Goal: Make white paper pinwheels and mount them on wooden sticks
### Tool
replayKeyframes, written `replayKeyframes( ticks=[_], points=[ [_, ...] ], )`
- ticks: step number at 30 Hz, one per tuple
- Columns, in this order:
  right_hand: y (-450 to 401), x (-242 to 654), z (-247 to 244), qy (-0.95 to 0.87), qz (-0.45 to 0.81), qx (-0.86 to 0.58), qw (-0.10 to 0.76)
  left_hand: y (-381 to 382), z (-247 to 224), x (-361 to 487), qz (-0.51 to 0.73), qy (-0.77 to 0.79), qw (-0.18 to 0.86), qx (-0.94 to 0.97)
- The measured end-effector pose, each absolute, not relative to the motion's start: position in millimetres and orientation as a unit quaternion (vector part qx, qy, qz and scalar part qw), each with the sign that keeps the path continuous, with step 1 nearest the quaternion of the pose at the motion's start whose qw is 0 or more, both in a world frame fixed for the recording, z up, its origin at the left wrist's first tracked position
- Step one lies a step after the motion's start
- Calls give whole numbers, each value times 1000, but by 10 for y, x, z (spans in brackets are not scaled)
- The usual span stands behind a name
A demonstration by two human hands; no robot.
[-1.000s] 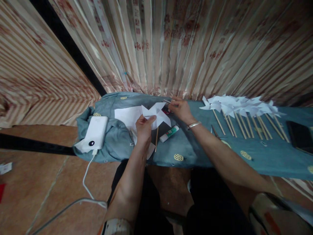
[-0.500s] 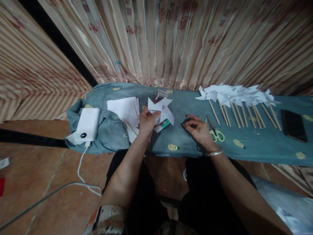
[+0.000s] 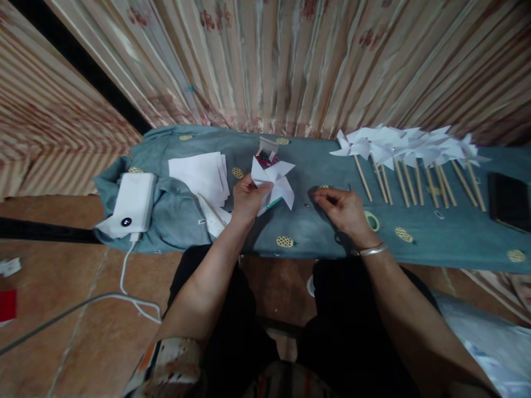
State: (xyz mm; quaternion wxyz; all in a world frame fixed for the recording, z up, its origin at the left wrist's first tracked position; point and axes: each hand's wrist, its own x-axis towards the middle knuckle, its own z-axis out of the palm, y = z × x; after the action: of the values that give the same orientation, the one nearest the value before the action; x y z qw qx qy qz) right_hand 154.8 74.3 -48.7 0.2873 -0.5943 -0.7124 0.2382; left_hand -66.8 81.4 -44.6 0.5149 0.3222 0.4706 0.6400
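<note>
My left hand [image 3: 246,198] is closed on a white paper pinwheel [image 3: 279,178], thumb pressed near its middle. Whether a stick is joined to it is hidden by the hand. Just behind the pinwheel stands a small red box [image 3: 266,157] with its flap up and small dark pieces inside. Partly under the pinwheel lies a green and white item [image 3: 274,203]. My right hand [image 3: 342,210] is low over the cloth, fingertips together; anything between them is too small to make out. A small dark piece [image 3: 306,205] lies left of those fingertips. Scissors with green handles [image 3: 372,221] lie partly behind this hand.
Finished-looking pinwheels [image 3: 409,146] on wooden sticks lie in a row at the right, beside a black phone [image 3: 509,200]. At left are white paper sheets [image 3: 201,176] and a white power bank [image 3: 135,202] with a cable. A pleated curtain [image 3: 257,66] hangs behind the cloth-covered surface [image 3: 307,237].
The view has shifted slightly. My right fingertips have moved up and away from the small dark piece, which now shows on the cloth. My left hand still holds the pinwheel, turned a little.
</note>
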Motion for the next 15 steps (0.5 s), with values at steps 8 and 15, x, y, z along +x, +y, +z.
replayKeyframes(
  ticks=[8, 15],
  points=[
    [723, 1439, -430, -767, 205, -575, 196, 793, -489, -656, 633, 464, 516, 344],
    [681, 1405, -423, -806, 177, -550, 132, 797, -514, -663, 631, 470, 510, 348]
  ],
)
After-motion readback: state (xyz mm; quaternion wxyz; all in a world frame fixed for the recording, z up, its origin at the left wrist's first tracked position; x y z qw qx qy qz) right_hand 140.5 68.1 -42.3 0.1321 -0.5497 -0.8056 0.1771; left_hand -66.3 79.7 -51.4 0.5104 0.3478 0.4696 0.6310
